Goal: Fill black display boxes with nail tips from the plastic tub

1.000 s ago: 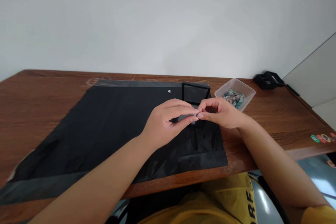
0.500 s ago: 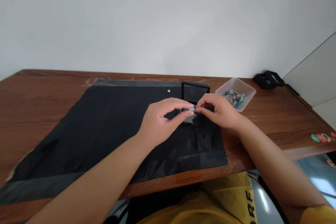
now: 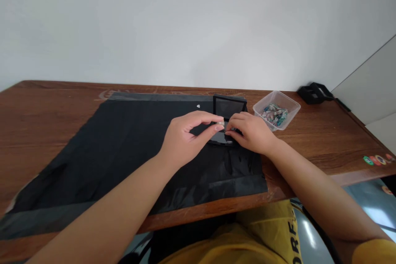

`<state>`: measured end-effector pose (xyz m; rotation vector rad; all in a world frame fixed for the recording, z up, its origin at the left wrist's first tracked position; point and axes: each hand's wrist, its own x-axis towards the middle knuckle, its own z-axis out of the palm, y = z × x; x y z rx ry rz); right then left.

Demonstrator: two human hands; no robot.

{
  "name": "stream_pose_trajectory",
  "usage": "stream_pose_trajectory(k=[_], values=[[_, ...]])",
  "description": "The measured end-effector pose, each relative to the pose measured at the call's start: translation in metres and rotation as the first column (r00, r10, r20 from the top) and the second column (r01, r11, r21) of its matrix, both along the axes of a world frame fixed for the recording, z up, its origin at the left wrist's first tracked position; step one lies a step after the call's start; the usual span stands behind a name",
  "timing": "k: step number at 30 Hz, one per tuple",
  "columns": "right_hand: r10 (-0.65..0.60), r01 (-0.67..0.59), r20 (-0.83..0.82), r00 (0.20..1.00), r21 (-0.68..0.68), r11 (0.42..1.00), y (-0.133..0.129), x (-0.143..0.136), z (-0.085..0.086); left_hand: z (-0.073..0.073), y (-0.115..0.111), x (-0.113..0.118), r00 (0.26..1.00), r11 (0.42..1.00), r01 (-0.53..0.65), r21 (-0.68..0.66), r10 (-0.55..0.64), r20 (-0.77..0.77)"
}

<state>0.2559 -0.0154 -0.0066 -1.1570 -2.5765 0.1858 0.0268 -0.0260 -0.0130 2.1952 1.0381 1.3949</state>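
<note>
My left hand [image 3: 185, 136] pinches a small pale piece [image 3: 220, 123] between thumb and fingertips, above an open black case [image 3: 222, 137]. The case's lid [image 3: 229, 108] stands raised at the back, with a dark clear panel in a black frame. Just right of the piece is my right hand [image 3: 251, 131], its thumb and fingertips drawn together low over the case. What those fingers hold, if anything, is too small to make out. Both hands hide part of the case's inside. On the black sheet [image 3: 133, 148] beyond my left hand lies a tiny white piece [image 3: 198, 106].
A clear plastic tub [image 3: 291, 119] with many small green, white and brown pieces stands right of the case. Black boxes [image 3: 310, 94] sit at the wall in the back right corner. Round stickers [image 3: 380, 159] mark the right front edge of the wooden table [image 3: 324, 140].
Both hands have moved slightly left; my right hand has turned lower over the case, its fingers apart from the piece in my left. The pale piece stays pinched.
</note>
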Motion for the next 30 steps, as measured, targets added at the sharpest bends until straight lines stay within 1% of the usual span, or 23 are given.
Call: stream_pose_trajectory(k=[3, 10, 14, 16, 22, 30], values=[[-0.026, 0.026, -0.016, 1.000, -0.016, 1.000, 0.000, 0.000, 0.000, -0.002, 0.003, -0.002, 0.999, 0.999, -0.034, -0.012, 0.034, -0.014], [-0.097, 0.094, -0.053, 0.994, -0.063, 0.994, 0.000, -0.001, 0.001, -0.004, 0.010, -0.009, 0.997, 0.998, -0.069, -0.009, 0.069, -0.027], [-0.150, 0.139, -0.092, 0.984, -0.118, 0.983, 0.001, 0.000, 0.001, -0.004, 0.012, -0.011, 0.996, 0.997, -0.080, -0.014, 0.080, -0.037], [-0.155, 0.143, -0.091, 0.984, -0.124, 0.982, 0.001, 0.001, 0.001, -0.004, 0.012, -0.012, 0.996, 0.996, -0.085, -0.017, 0.085, -0.042], [-0.117, 0.112, -0.073, 0.990, -0.073, 0.991, 0.001, 0.002, 0.000, -0.006, 0.013, -0.010, 0.996, 0.997, -0.074, -0.019, 0.073, -0.054], [-0.187, 0.166, -0.139, 0.972, -0.152, 0.974, 0.003, 0.005, 0.000, -0.004, 0.015, -0.011, 0.996, 0.997, -0.073, -0.038, 0.071, -0.053]])
